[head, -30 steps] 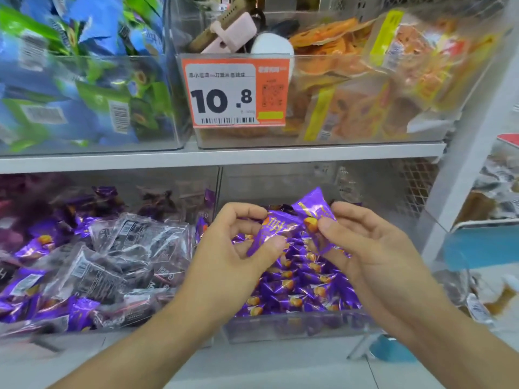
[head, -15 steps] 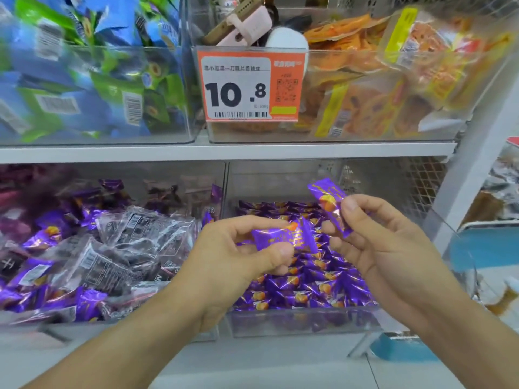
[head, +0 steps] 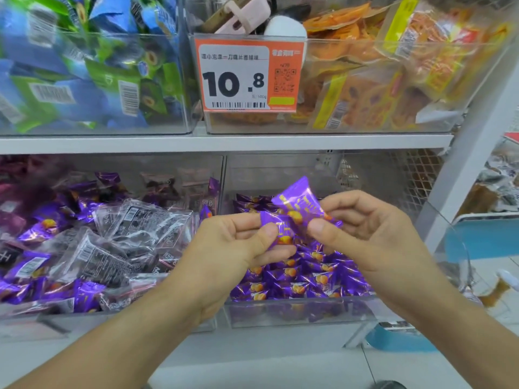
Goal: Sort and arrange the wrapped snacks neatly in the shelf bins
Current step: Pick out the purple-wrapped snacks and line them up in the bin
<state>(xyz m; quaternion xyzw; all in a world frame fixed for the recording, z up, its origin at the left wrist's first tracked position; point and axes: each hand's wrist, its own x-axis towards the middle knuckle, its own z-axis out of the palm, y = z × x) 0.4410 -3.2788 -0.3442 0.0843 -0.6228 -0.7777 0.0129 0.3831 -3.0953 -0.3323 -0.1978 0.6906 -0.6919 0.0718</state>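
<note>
Two shelf levels, clear bins side by side on each. Upper shelf: left bin (head: 92, 80) holds a heap of wrapped snacks; right upper bin (head: 365, 113) holds flat packets, with a price tag (head: 248, 75) on its front wall at the left end. Lower shelf: left lower bin (head: 84, 315) holds a mixed pile of small packs; right lower bin (head: 295, 313) holds small wrapped candies in rows. Left hand (head: 233, 254) and right hand (head: 373, 237) sit side by side above the right lower bin, in front of the shelf, each pinching a wrapped candy; left candy (head: 276, 226) lies just under and touching the right candy (head: 300, 203). Shelf post (head: 471, 153) stands right of the bins.
</note>
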